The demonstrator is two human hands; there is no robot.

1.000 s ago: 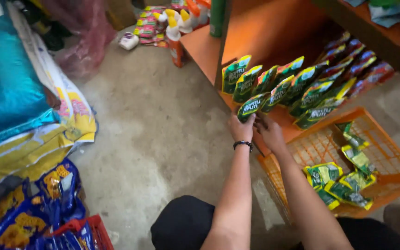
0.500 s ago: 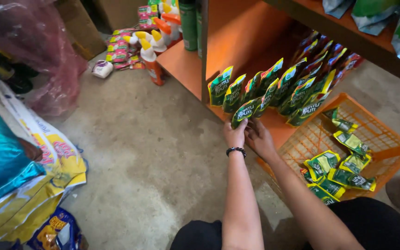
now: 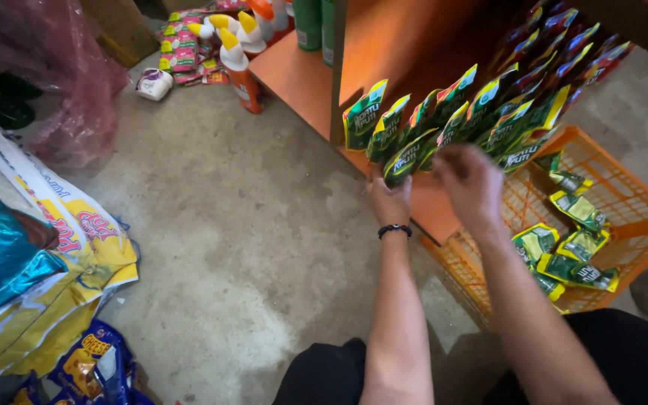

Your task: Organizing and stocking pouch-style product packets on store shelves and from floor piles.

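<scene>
Lifted since the earlier frame, the right hand now hangs blurred just above the shelf edge, fingers loosely spread and holding nothing I can make out. Beside it, the left hand pinches a green pouch at the front of the row of green pouches standing on the orange shelf. Right of the arms, an orange basket holds loose pouches. Farther back stand spray bottles.

Bare forearms, a black beaded bracelet on the left wrist, black trousers.
</scene>
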